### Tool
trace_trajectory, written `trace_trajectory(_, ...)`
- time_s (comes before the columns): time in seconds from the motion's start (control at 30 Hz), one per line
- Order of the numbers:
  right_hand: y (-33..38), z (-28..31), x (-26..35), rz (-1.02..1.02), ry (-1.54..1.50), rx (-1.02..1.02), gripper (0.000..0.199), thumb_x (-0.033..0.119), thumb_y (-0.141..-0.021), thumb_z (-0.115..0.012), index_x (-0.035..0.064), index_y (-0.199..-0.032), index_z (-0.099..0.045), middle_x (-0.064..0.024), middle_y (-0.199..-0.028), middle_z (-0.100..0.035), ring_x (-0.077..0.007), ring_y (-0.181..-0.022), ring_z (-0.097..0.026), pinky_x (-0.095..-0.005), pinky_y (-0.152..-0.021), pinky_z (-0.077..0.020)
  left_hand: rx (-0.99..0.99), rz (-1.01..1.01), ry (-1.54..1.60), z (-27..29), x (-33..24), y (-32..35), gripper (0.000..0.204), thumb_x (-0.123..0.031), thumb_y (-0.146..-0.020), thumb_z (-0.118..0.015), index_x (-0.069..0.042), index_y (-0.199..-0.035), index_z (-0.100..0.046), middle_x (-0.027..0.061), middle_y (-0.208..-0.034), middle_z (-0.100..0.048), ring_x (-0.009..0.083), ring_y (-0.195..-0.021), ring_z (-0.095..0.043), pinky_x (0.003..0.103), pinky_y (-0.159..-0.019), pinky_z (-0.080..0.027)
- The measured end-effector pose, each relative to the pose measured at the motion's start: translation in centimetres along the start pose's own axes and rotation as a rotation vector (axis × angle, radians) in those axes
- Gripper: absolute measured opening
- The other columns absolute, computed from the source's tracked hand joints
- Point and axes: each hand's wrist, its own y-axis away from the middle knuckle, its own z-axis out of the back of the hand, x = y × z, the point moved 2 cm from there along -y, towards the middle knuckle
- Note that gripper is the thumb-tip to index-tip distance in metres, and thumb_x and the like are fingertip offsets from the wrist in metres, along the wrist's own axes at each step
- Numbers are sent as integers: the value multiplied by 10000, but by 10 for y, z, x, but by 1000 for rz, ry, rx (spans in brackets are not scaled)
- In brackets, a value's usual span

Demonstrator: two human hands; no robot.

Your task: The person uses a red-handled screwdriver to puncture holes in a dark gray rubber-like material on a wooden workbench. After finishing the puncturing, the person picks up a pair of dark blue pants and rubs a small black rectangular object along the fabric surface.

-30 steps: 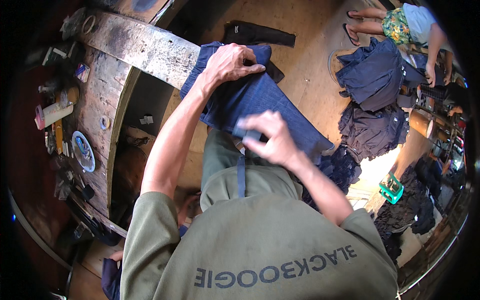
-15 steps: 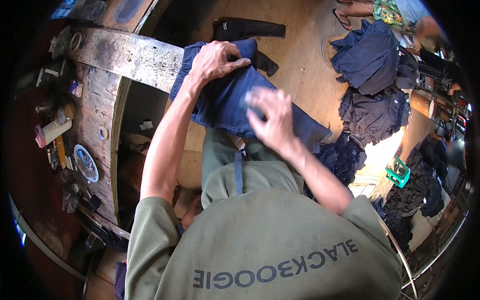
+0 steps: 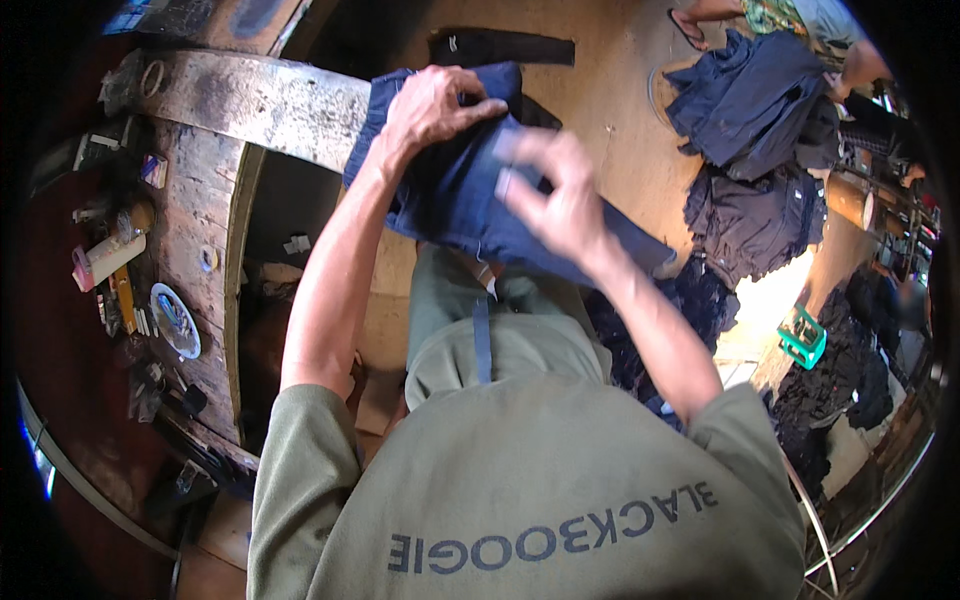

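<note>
Dark blue denim trousers [image 3: 450,210] with a gathered elastic waistband lie over the end of a worn wooden board [image 3: 255,105]. My left hand [image 3: 432,115] is closed on the cloth near the waistband, thumb stretched to the right along the fabric. Over the leg part hovers my right hand [image 3: 562,205], its thumb and fingers smeared by motion. Whether it pinches the cloth or a small tool cannot be made out. The trouser leg runs down to the right beneath my right wrist.
Heaps of dark garments [image 3: 745,110] lie on the right, with a green plastic stool [image 3: 802,337] among them. A black garment piece [image 3: 510,48] rests on the floor ahead. Left, a wooden bench [image 3: 195,260] carries a round dish [image 3: 175,320]. Another person's leg [image 3: 712,12] shows top right.
My right hand has shifted slightly right and up over the denim, its thumb and fingers now wider apart. My left hand keeps its hold, a little higher.
</note>
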Motion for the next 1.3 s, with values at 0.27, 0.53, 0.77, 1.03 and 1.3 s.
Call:
trace_trajectory(0.27,88,-12,-5,165,4,172,456,123,-778,-916,109,-1212,-780,-102,-1298,-781,-298,-1121,-708,-441,-1036,-497,-543,-283,-260,10,-32,50,483,-470,-892,-896,-77,-1163,-821,88,-1214,-777,342,-1235,-673,503,-1160,-459)
trace_trajectory(0.53,7,32,-23,-29,256,-56,408,187,-842,-883,152,-1232,-772,-49,-1265,-786,-261,-1107,-683,-436,-966,-453,-203,1049,1177,-112,-75,222,571,-493,-1019,-799,67,-1103,-729,151,-977,-763,222,-888,-734,414,-845,-596)
trace_trajectory(0.77,-2,23,15,192,154,139,379,192,-794,-905,179,-1160,-807,-25,-1272,-784,-259,-1132,-676,-433,-1021,-444,-297,695,647,-108,-75,236,598,-496,-1076,-704,-7,-744,-794,116,-680,-698,176,-640,-614,374,-646,-473)
trace_trajectory(1.03,2,22,7,108,200,183,413,144,-811,-892,186,-1208,-789,-26,-1285,-780,-253,-1139,-665,-457,-985,-449,-333,592,636,-130,-62,244,552,-461,-1075,-714,-24,-754,-819,116,-625,-610,215,-654,-572,401,-648,-420)
trace_trajectory(1.3,21,23,-12,165,187,181,435,137,-796,-916,129,-1215,-799,-80,-1262,-798,-289,-1156,-702,-427,-1016,-481,-228,752,754,-126,-70,238,553,-436,-1081,-728,47,-824,-807,112,-786,-775,159,-768,-729,344,-717,-565)
